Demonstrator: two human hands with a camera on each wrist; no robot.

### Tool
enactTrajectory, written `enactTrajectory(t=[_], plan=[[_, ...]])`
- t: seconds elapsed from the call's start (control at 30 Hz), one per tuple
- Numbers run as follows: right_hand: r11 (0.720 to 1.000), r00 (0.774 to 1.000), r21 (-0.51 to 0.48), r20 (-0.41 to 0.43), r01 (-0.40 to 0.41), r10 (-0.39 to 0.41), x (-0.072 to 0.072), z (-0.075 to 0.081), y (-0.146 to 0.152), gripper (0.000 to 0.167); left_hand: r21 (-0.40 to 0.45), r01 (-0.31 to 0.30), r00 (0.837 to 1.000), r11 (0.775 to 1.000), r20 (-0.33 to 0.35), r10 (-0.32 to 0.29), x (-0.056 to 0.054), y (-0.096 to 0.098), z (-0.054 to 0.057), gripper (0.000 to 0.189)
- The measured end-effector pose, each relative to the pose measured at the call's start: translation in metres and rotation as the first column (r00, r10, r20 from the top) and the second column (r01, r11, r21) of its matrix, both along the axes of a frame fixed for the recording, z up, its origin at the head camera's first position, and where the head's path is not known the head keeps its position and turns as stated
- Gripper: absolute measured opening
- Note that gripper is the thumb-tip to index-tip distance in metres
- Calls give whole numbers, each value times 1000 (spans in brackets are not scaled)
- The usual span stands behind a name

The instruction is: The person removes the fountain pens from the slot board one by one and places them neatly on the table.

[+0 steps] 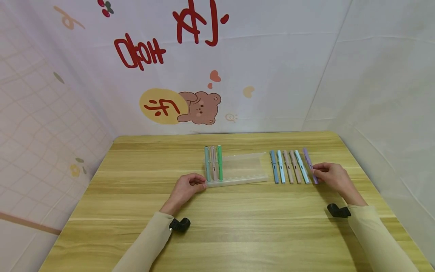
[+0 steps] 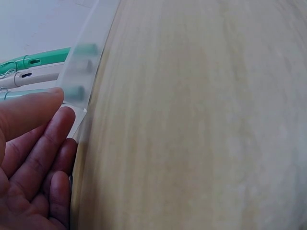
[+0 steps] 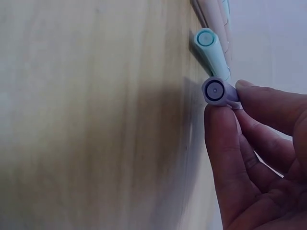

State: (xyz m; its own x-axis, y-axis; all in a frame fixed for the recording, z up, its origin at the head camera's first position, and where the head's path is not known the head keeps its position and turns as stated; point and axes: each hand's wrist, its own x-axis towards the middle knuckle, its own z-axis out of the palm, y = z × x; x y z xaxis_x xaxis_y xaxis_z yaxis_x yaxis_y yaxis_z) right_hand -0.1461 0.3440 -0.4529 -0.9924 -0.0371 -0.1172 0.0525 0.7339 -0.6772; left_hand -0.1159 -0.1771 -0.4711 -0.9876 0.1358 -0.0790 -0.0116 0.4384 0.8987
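A clear plastic pen rack (image 1: 242, 166) lies on the table. At its left end it bears three pens side by side: a grey-teal pen (image 1: 207, 163), a pinkish-beige pen (image 1: 214, 166) and a green pen (image 1: 220, 163). My left hand (image 1: 186, 189) pinches the rack's near left corner, its thumb by the teal pen in the left wrist view. Off to the right, my right hand (image 1: 334, 179) holds a purple pen (image 1: 307, 156) near its lower end, between thumb and finger. In the right wrist view the end of this purple pen (image 3: 215, 91) faces the camera.
Several pens lie in a row between the rack and my right hand: a blue pen (image 1: 274, 168), light-blue pens and brownish pens, among them a light-blue pen (image 1: 301, 168) beside the purple one. A white cloth wall (image 1: 272, 75) stands behind the wooden table (image 1: 238, 230).
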Motion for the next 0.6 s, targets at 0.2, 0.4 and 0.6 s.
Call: enactTrajectory(t=[0.2, 0.4, 0.6], plan=[[999, 1000, 37, 14, -16, 15, -3, -2, 1, 49, 4, -4, 1000, 1000, 12, 4, 0, 0, 0, 15], [999, 999, 26, 31, -22, 21, -7, -2, 1, 48, 1, -2, 1000, 1000, 10, 2, -1, 0, -2, 15], [1000, 999, -4, 46, -17, 17, -10, -3, 1, 48, -8, -1, 1000, 1000, 7, 1, -1, 0, -3, 15]])
